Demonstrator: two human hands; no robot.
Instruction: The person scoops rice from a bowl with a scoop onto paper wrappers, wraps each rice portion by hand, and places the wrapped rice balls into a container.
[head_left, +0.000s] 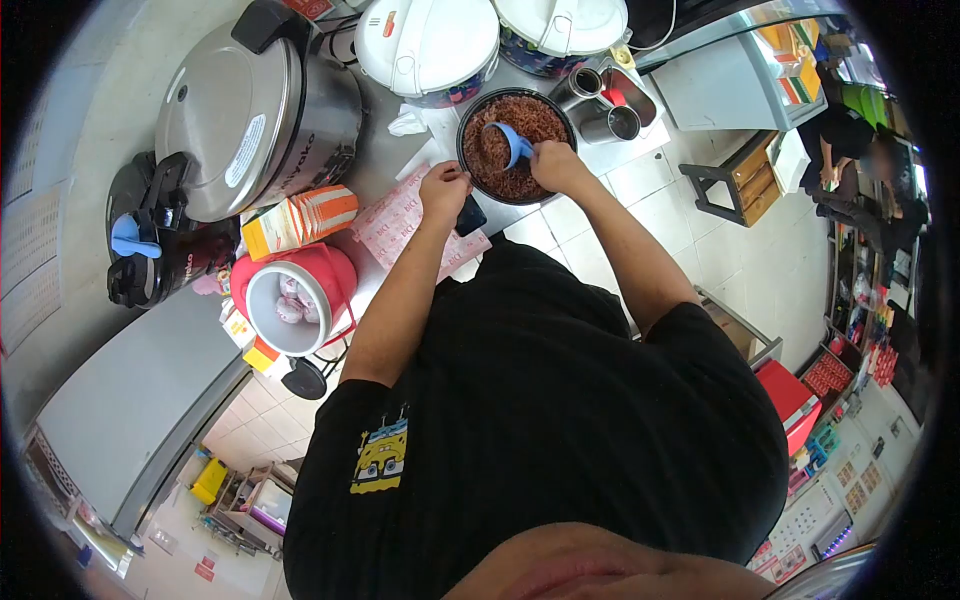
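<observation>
A black round bowl (568,112) on the counter is filled with reddish-brown cooked grain (530,108) that looks like rice. My right hand (560,166) is closed round the handle of a blue scoop (512,142), whose head lies in the grain on the bowl's left side. On the near left of the bowl, my left hand (445,190) has its fingers closed at the rim. Under and beside that hand are printed pink wrapping papers (392,222) and a dark phone-like object (470,214).
A large rice cooker (235,115) stands at the left, near a red jug-like cooler (338,277) holding wrapped bundles (290,303). White-lidded containers (428,45) sit behind the bowl, and metal cups (612,125) to its right. Another person (850,135) is at far right.
</observation>
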